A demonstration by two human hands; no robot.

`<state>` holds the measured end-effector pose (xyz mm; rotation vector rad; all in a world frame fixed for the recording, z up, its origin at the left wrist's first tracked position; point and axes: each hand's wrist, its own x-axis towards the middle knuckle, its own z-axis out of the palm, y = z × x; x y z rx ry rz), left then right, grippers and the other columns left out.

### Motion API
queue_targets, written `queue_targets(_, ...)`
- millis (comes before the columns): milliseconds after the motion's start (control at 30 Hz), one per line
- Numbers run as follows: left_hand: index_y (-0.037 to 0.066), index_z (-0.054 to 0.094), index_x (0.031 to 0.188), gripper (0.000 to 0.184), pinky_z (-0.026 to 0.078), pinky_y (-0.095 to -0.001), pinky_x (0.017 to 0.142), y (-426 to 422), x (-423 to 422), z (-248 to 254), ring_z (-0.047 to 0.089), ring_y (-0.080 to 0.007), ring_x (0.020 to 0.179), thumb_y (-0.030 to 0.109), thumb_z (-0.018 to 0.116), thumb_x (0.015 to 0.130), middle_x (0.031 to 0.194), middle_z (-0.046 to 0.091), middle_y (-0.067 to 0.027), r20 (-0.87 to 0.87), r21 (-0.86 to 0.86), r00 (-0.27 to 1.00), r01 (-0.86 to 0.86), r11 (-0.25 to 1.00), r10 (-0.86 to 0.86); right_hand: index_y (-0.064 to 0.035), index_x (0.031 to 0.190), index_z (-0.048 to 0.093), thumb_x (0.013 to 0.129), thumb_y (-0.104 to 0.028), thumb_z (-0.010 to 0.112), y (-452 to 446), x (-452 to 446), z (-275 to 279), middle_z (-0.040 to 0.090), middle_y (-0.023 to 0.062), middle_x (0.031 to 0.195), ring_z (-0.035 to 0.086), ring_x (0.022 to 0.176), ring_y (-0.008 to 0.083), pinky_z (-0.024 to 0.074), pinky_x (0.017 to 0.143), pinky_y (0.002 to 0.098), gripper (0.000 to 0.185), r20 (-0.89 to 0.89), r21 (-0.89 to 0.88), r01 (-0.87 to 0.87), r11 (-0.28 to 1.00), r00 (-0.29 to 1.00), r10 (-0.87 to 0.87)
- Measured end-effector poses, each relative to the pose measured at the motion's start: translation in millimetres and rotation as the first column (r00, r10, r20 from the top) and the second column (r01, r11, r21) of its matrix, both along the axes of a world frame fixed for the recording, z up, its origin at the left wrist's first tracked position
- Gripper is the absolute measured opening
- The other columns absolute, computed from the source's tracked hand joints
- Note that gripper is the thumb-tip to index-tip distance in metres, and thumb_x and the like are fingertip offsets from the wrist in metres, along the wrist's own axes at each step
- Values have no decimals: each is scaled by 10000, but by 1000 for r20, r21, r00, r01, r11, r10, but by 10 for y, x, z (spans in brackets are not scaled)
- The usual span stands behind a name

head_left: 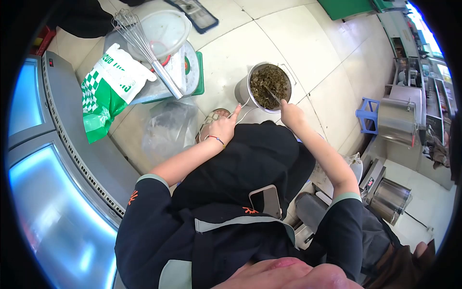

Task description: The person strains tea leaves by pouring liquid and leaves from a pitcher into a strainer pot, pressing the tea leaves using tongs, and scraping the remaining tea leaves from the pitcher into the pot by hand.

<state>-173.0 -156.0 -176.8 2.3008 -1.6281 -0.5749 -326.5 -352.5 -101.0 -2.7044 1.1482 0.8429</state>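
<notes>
step: leaves apparently being stirred in pot, on floor tiles | right hand closed around utensil, tip among leaves; left hand near pot, grip cannot be told | next move seemingly calls for a steady pot | writing: bag, green letters, turned, too unclear to read

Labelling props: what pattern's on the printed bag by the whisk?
Printed bag: green and white checks, green lettering; best in head view.

The floor is bright, a panel at left glares blue-white, and fisheye distortion curves edges.
</notes>
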Motion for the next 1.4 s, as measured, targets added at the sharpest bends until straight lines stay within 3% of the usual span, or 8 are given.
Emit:
queue_targets(200,267,293,1404,716,523,-414,542,52,-15,-105,621,-303,593,59,505,753,751,609,-163,77,-177,997,5,984,9,-25,1015,484,855,-119,451,-416,190,174,638,158,730,644,713,326,518,614,434,188,72,-173,-29,984,997,42)
queue_targets(567,276,272,1411,712,515,-421,515,28,-3,-181,616,-303,563,60,491,769,719,609,-155,131,-206,991,1,979,27,-42,981,506,877,-175,457,-241,94,133,634,185,836,623,823,352,492,718,460,175,79,-4,127,992,989,-127)
queue_targets(667,286,279,1407,704,517,-418,522,-9,33,50,619,-304,574,62,485,772,720,611,-156,21,93,999,23,995,-25,-49,981,525,887,-199,456,-118,238,386,635,187,839,621,844,343,493,736,454,189,137,53,132,990,981,-138)
queue_targets(767,294,280,1404,703,520,-416,532,26,-21,-121,623,-303,585,64,483,772,747,615,-160,47,-206,998,-24,978,34,-38,976,527,894,-198,451,64,279,176,639,177,861,620,831,356,491,732,462,195,70,67,117,991,990,-122)
queue_targets(1167,255,290,1405,701,525,-410,556,-30,25,146,636,-298,643,64,498,764,873,632,-157,-10,193,999,41,980,-40,-12,956,573,842,-142,477,143,391,403,636,190,906,616,916,334,489,791,430,198,53,131,205,970,976,-214)
queue_targets(1267,220,296,1404,698,533,-376,619,26,-40,-288,639,-288,773,50,498,759,1010,626,-133,152,-287,988,25,958,20,-10,947,583,824,-131,492,113,333,103,636,194,919,615,920,338,486,802,433,194,36,82,194,978,980,-197)
queue_targets(1367,192,296,1405,697,528,-346,683,-21,-12,18,617,-271,898,38,498,756,1097,607,-104,29,130,999,36,991,-40,-15,955,588,813,-115,487,3,363,-66,634,195,933,612,925,339,486,801,431,201,53,24,251,968,966,-251)
queue_targets(1400,190,298,1404,695,527,-344,693,12,-36,-27,613,-267,910,39,499,757,1095,609,-103,53,92,997,42,995,-47,-19,954,590,813,-113,483,-8,365,-28,634,193,936,613,926,338,487,800,431,201,42,44,262,964,964,-264)
